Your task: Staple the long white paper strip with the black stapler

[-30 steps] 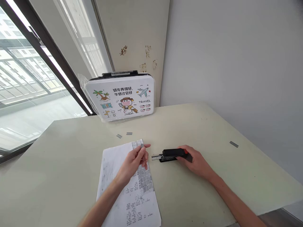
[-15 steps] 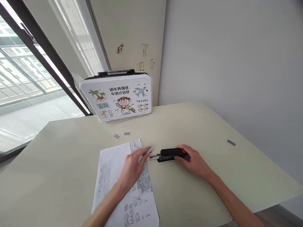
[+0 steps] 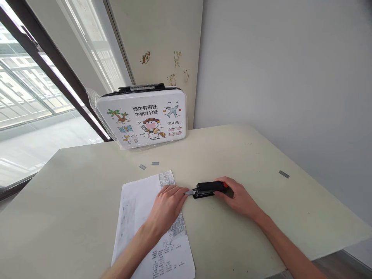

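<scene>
My right hand (image 3: pixel 234 195) grips the back end of a black stapler (image 3: pixel 210 187) that lies on the table and points left. A bit of red shows at its rear by my fingers. From the stapler's front sticks out its metal staple tray, and a strip of staples (image 3: pixel 190 192) is there, pinched between the thumb and fingers of my left hand (image 3: pixel 171 201). How far the strip sits inside the tray is hard to see. Beneath my left hand and forearm lies a printed sheet of paper (image 3: pixel 142 205).
Two more staple strips (image 3: pixel 155 163) lie beyond the paper, and another grey strip (image 3: pixel 284 174) lies far right. A white cartoon-printed suitcase (image 3: pixel 145 116) in clear plastic stands at the table's (image 3: pixel 232 155) back. A window is at left, a wall at right.
My left hand has moved slightly right and down, bringing the staple strip from above the paper's edge to the stapler's extended tray. My right hand has stayed on the stapler.
</scene>
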A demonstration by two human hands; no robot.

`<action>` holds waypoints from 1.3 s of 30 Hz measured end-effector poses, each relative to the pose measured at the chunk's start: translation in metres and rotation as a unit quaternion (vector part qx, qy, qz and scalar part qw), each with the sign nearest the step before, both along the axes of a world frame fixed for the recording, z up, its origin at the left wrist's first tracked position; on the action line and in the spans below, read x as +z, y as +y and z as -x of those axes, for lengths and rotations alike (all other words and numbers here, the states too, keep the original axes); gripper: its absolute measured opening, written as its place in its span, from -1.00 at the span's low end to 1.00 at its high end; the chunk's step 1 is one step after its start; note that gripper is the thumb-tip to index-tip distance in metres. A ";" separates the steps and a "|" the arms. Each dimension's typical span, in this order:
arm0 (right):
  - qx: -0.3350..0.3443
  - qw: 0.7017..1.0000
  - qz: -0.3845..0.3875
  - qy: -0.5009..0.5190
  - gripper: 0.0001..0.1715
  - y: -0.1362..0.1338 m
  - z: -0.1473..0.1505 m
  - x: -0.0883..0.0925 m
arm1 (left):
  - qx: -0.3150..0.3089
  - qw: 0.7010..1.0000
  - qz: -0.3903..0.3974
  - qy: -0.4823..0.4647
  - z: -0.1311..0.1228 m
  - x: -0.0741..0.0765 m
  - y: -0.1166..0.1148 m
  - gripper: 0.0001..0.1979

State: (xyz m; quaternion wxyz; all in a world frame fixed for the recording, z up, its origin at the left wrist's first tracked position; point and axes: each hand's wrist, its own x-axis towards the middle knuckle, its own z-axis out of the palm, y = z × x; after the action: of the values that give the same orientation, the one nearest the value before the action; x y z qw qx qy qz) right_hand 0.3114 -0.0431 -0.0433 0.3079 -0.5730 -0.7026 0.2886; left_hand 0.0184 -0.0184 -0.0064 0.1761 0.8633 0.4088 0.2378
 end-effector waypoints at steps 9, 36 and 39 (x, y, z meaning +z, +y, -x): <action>-0.006 1.000 0.006 0.001 -0.66 -0.002 0.000 0.001 | 0.005 1.000 0.009 0.016 0.003 -0.002 0.003 -0.73; 0.048 0.996 0.050 0.054 -0.58 0.001 0.002 0.005 | -0.117 0.993 0.014 -0.026 -0.010 -0.011 0.047 -0.64; 0.045 0.991 0.071 0.104 -0.51 0.003 -0.001 0.008 | -0.080 0.996 0.023 -0.029 0.013 -0.006 0.031 -0.73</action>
State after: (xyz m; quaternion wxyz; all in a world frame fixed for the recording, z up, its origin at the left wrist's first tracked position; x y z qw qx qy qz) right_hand 0.3128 -0.0398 -0.0356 0.3243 -0.5278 -0.6696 0.4098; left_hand 0.0057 0.0126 -0.0120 0.2259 0.8816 0.3387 0.2387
